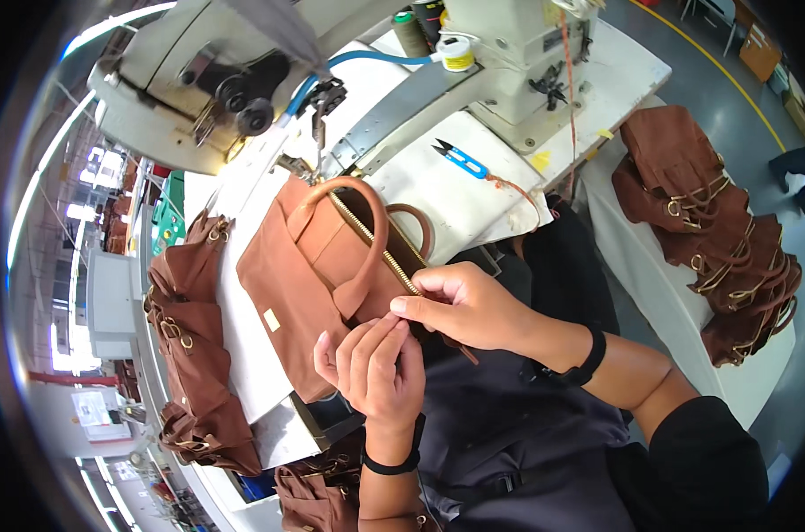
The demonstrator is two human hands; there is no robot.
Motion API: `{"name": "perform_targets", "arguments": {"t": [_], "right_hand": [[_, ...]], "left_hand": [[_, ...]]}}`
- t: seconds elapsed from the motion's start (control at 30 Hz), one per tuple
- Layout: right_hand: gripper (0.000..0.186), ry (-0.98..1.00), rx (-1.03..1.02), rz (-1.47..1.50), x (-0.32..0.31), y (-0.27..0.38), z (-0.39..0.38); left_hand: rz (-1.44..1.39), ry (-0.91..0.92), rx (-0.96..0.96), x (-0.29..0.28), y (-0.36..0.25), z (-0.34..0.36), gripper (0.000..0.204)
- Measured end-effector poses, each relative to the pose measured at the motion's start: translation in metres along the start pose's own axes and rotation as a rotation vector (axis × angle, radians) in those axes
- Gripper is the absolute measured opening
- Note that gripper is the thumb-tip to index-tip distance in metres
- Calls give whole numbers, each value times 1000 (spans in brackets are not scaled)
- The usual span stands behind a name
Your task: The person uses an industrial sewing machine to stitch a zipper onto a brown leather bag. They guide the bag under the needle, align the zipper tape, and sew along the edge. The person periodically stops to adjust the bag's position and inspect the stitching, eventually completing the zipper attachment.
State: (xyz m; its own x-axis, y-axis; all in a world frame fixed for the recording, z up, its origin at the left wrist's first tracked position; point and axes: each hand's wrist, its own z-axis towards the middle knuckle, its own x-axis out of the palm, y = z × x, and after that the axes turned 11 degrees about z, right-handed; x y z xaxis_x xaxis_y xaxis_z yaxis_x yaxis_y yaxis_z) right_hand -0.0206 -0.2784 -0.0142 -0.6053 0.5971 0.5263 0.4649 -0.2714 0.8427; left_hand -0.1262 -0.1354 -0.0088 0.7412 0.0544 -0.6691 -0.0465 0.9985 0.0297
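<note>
A brown handbag [282, 244] lies tilted on the white table under the sewing machine's needle area. It has two rolled handles, a gold zipper [400, 270] along its opening and a small pale tag on the front. My right hand [473, 306] pinches the bag's edge by the near end of the zipper, thumb and forefinger together. Just below it, my left hand [376, 363] has its fingers curled and drawn together, thumb tip toward the right hand. Whatever lies between the left fingertips is too small to tell. A thin brown strap end hangs below the right hand.
The sewing machine [526, 75] spans the far side, its head [180, 80] at upper left. Blue-handled thread snips [462, 160] lie on the table. Brown bags are piled at left [189, 341] and right [677, 177]. Thread cones [409, 35] stand at the back.
</note>
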Motion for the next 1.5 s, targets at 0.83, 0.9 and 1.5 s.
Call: {"name": "perform_targets", "arguments": {"t": [0.83, 0.9, 1.5], "right_hand": [[34, 54, -179, 436, 20, -43, 11], [33, 58, -150, 514, 24, -43, 11], [35, 16, -115, 471, 29, -31, 6]], "left_hand": [[666, 376, 217, -108, 83, 94, 45], [469, 535, 127, -95, 110, 72, 46], [124, 563, 79, -30, 37, 62, 85]]}}
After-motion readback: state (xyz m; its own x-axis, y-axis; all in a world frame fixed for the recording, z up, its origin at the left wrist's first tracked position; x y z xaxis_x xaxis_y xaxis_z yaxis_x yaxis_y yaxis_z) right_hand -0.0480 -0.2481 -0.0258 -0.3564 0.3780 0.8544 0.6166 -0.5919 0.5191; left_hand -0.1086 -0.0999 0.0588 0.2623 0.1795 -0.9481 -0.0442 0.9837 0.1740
